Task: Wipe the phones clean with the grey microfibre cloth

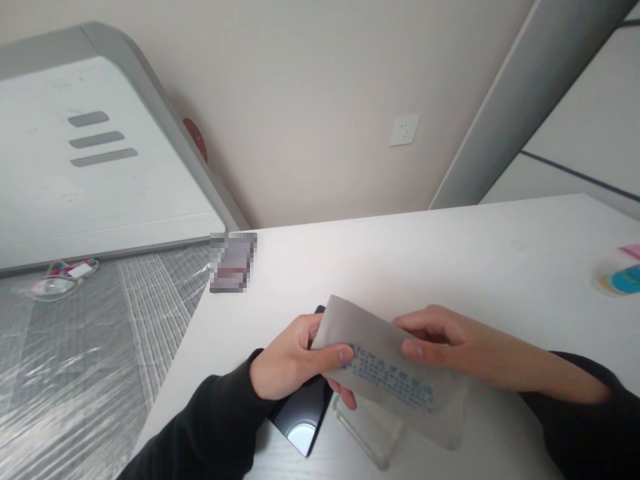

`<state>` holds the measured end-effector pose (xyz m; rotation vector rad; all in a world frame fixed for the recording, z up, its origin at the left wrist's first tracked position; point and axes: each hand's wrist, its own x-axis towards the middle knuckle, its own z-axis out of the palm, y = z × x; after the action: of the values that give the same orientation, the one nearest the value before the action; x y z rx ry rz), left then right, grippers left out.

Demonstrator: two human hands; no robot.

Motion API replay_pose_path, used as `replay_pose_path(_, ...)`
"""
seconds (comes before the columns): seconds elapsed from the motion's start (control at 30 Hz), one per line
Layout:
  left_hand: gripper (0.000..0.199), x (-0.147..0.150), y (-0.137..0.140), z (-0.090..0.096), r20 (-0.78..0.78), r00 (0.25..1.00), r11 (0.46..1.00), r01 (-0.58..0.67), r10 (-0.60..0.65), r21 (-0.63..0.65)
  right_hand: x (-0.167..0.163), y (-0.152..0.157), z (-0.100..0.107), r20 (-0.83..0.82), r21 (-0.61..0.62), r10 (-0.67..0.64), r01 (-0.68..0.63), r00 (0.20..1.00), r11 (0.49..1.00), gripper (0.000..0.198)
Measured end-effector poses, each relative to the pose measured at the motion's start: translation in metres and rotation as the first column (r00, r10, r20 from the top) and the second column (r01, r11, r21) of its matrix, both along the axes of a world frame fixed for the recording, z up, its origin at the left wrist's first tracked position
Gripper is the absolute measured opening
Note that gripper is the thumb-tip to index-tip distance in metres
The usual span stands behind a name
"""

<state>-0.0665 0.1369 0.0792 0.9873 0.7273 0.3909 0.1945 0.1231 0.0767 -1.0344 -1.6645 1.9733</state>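
Nearest, a black phone (303, 417) and a clear case (367, 433) lie on the white tabletop (450, 267), both partly hidden by a grey cloth (380, 350) with blue print, which spans between the hands. The left hand (290, 360) grips its left end, thumb on top; the right hand (450, 340) pinches its upper edge. Beyond, a socket (405, 130) sits on the wall (300, 100).

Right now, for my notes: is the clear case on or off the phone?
Off: the clear case lies beside the phone, partly hidden by the cloth.
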Motion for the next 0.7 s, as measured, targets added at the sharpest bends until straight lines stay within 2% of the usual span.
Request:
replay_pose_path(0.07,0.05,0.0,0.001,-0.003,-0.016,0.999,0.999,-0.038,0.038,0.015,-0.006,-0.004,0.001,-0.046,-0.127,0.038,-0.044,0.998,0.991,0.054)
replay_pose_path(0.1,0.05,0.0,0.001,-0.004,-0.028,0.997,0.997,-0.07,0.07,0.026,-0.008,-0.006,0.0,-0.06,-0.146,0.021,-0.029,0.998,0.989,0.054)
replay_pose_path(0.2,0.05,-0.001,0.005,-0.009,-0.076,0.972,0.971,-0.214,0.223,0.109,-0.014,-0.009,-0.007,-0.077,-0.119,-0.115,0.106,0.99,0.987,0.058)
replay_pose_path(0.3,0.049,0.001,0.005,-0.011,-0.016,0.944,0.929,-0.32,0.329,0.187,-0.023,-0.014,-0.016,-0.107,-0.153,-0.235,0.218,0.966,0.964,0.061)
replay_pose_path(0.4,0.057,0.005,0.001,-0.013,0.136,0.956,0.954,-0.275,0.258,0.119,-0.033,-0.024,-0.022,-0.135,-0.22,-0.283,0.25,0.95,0.943,0.063)
replay_pose_path(0.47,0.057,0.008,-0.001,-0.015,0.179,0.958,0.967,-0.241,0.224,0.084,-0.04,-0.03,-0.024,-0.137,-0.233,-0.312,0.276,0.94,0.933,0.063)
replay_pose_path(0.6,0.044,0.008,0.0,-0.014,0.107,0.933,0.934,-0.352,0.343,0.07,-0.044,-0.034,-0.029,-0.146,-0.247,-0.343,0.302,0.928,0.921,0.062)
replay_pose_path(0.7,0.054,0.006,0.005,-0.012,0.053,0.911,0.912,-0.41,0.408,0.032,-0.042,-0.032,-0.034,-0.194,-0.246,-0.323,0.273,0.926,0.93,0.056)
